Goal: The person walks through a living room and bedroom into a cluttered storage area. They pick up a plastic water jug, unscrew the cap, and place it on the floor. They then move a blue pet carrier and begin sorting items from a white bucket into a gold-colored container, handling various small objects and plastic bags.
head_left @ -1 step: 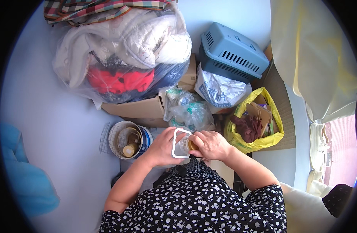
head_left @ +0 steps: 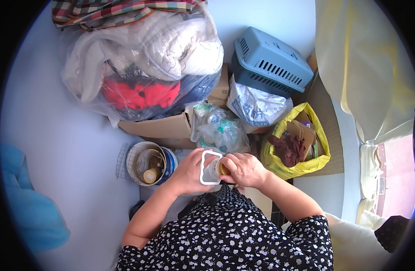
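In front of my chest, my left hand (head_left: pixel 188 174) is wrapped round a clear container (head_left: pixel 212 171) whose white, squarish rim or frame faces left and up. My right hand (head_left: pixel 246 169) is closed on a gold-brown round lid (head_left: pixel 223 169) at the container's right side. The lid touches the clear part; whether it is screwed on I cannot tell. Fingers of both hands hide part of the container, and its contents do not show.
Left of my hands stands a bucket (head_left: pixel 134 167) with a gold-capped jar (head_left: pixel 152 175) inside. A yellow bag (head_left: pixel 322 159) is to the right. Beyond lie crumpled plastic bags (head_left: pixel 223 133), a cardboard box (head_left: pixel 157 128), a blue pet carrier (head_left: pixel 273 54) and bagged bedding (head_left: pixel 144 49).
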{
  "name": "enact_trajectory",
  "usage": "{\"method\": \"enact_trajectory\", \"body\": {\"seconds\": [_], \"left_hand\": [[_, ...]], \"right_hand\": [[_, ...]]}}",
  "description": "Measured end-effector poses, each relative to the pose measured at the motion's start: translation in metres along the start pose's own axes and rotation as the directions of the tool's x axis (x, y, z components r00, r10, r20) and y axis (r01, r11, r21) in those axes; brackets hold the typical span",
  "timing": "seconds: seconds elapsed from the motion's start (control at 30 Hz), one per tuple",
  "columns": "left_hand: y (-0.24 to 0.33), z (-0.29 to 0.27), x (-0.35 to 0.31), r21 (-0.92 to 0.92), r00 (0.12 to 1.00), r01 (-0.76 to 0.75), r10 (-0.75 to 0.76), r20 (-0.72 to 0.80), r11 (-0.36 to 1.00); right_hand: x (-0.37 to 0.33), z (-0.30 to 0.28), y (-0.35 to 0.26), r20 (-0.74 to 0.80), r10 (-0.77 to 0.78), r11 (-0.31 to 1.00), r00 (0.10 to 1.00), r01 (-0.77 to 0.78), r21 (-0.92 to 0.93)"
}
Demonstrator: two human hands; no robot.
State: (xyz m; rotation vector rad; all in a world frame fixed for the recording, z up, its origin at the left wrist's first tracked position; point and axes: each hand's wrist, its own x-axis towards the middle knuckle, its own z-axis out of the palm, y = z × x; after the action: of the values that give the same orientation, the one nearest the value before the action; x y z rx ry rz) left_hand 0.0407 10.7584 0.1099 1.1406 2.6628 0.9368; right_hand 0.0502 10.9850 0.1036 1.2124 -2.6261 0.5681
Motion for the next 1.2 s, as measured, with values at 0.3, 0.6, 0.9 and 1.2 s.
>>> {"method": "enact_trajectory", "body": {"seconds": [0.3,0.6,0.9,1.2], "left_hand": [[-0.03,-0.019,-0.015,0.18,0.978,0.005,0.033,-0.206,0.984],[-0.06,-0.038,-0.002,-0.045,0.921,-0.018,-0.001,-0.39,0.999],[-0.074,-0.032,0.086,-0.059,0.912,0.042,-0.063,-0.405,0.997],[-0.082,-0.019,0.152,-0.155,0.861,0.103,-0.166,-0.481,0.983]], "right_hand": [[0.038,0.002,-0.016,-0.151,0.132,0.988,0.98,-0.118,0.097],[0.043,-0.007,0.037,-0.271,0.455,0.89,0.848,-0.423,0.171],[0.031,-0.021,0.23,-0.346,0.626,0.771,0.699,-0.621,0.141],[0.043,-0.091,0.514,-0.327,0.74,0.614,0.587,-0.789,-0.028]]}}
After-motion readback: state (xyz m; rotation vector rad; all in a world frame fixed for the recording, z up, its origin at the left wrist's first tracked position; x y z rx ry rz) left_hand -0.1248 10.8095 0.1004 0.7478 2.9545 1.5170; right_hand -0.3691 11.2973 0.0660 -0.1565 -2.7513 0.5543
